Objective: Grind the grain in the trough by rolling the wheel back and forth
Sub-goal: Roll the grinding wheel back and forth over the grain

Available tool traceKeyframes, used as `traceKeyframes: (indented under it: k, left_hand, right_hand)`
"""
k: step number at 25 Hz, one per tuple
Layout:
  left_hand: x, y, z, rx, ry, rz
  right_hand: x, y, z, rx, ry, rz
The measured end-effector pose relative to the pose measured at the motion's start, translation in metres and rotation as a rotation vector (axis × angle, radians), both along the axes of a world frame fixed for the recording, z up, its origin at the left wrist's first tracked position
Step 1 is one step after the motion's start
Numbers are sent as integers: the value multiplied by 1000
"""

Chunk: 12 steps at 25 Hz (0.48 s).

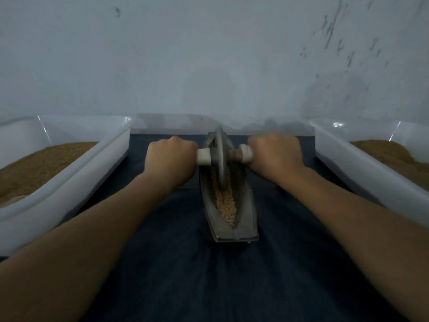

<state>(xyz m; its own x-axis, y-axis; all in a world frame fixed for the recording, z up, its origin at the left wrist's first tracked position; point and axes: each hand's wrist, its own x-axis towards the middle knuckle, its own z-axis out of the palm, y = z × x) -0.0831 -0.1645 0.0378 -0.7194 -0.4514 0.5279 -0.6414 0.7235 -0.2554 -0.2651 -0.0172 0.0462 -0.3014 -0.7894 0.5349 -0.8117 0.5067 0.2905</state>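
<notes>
A pale wall (209, 54), speckled with dark marks at upper right, fills the upper part of the frame. A dark cloth (185, 275) covers the lower centre and bears everything else.

A white tray (69, 182) runs along the left edge of the frame and a second tray (371, 177) runs along the right edge. Each holds a bed of brown meal (34, 163).

Two bare forearms enter from the lower corners and converge on the centre.

The trough (246, 219), a narrow grey boat-shaped vessel, lies lengthwise at centre frame between the trays, with its blunt end nearest the camera.

The wheel (219, 154), a thin grey disc, stands upright on edge in the far half of the trough, with its rim down in the channel.

The left hand (170, 156) is just left of the wheel, with its fingers curled tight round the axle. A white handle (204, 156) shows between fist and disc. The right hand (275, 152) is just right of the wheel and grips the other handle (246, 153) in the same closed fist. A short brown length of axle is exposed beside the disc.

The grain (226, 205), pale tan kernels, lies in a strip along the bottom of the trough, from under the wheel toward the near end.
</notes>
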Motion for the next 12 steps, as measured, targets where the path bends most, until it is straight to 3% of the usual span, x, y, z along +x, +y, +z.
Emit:
traceKeyframes:
  k: [4, 9, 12]
  left_hand:
    - [-12, -5, 12, 118, -33, 29]
    - [33, 16, 0, -142, -13, -95]
    - [12, 5, -8, -43, -34, -9]
  right_hand:
    - [-6, -17, 13, 65, -113, -4]
    - [0, 33, -5, -21, 166, 110]
    - [-6, 12, -7, 38, 125, 26]
